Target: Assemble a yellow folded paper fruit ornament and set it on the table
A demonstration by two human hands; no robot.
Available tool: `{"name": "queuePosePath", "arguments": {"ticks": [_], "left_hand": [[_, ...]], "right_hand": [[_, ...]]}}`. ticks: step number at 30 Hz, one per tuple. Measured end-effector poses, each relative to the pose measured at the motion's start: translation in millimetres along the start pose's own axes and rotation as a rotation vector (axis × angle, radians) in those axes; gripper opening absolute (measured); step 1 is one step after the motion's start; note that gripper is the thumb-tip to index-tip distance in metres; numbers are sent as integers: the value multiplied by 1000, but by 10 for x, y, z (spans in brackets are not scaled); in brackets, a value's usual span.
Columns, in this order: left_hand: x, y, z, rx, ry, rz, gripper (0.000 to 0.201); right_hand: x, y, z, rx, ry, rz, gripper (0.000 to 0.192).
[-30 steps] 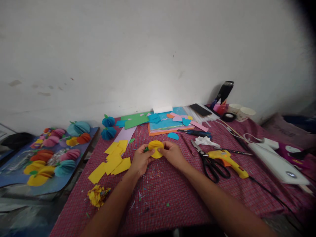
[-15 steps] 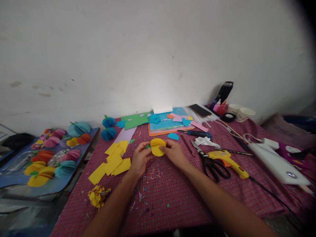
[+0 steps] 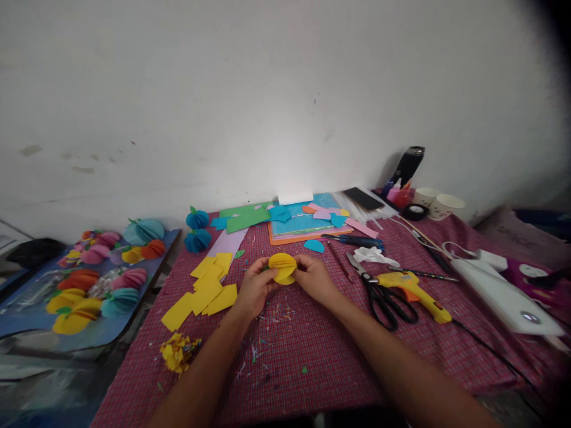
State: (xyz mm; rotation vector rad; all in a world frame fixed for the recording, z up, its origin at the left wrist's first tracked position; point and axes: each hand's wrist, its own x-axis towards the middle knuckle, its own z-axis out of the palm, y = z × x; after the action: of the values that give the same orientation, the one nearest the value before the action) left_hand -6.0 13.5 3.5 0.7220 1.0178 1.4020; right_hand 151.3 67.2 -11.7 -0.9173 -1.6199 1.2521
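A round yellow paper ornament (image 3: 284, 267) with fanned folds is held between my two hands above the checked cloth. My left hand (image 3: 257, 284) pinches its left side, thumb on the front. My right hand (image 3: 313, 276) grips the right edge with bent fingers. To the left lie several yellow paper pieces (image 3: 207, 292) in an overlapping heap, with a crumpled yellow paper ball (image 3: 177, 353) nearer to me. Small paper scraps are scattered below my hands. Black-handled scissors (image 3: 384, 297) and a yellow glue gun (image 3: 417, 291) rest to the right.
Two blue paper pumpkins (image 3: 197, 241) stand at the back left. Finished paper ornaments (image 3: 129, 278) cover a blue side table (image 3: 107, 333). Coloured paper sheets (image 3: 285, 229) lie by the wall. At right are a black bottle (image 3: 408, 166), paper cups (image 3: 446, 204) and a white power strip (image 3: 506, 297).
The yellow ornament has turned in my hands, and its folds now show at another angle. My left thumb has moved onto its front. The view has shifted slightly.
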Motion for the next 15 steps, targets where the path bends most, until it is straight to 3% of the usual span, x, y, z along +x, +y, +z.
{"name": "queuePosePath", "arguments": {"ticks": [4, 15], "left_hand": [[2, -18, 14, 20, -11, -35, 35], [-16, -38, 41, 67, -64, -32, 30]], "right_hand": [[-19, -12, 18, 13, -33, -7, 16], [-39, -15, 29, -10, 50, 10, 14]]}}
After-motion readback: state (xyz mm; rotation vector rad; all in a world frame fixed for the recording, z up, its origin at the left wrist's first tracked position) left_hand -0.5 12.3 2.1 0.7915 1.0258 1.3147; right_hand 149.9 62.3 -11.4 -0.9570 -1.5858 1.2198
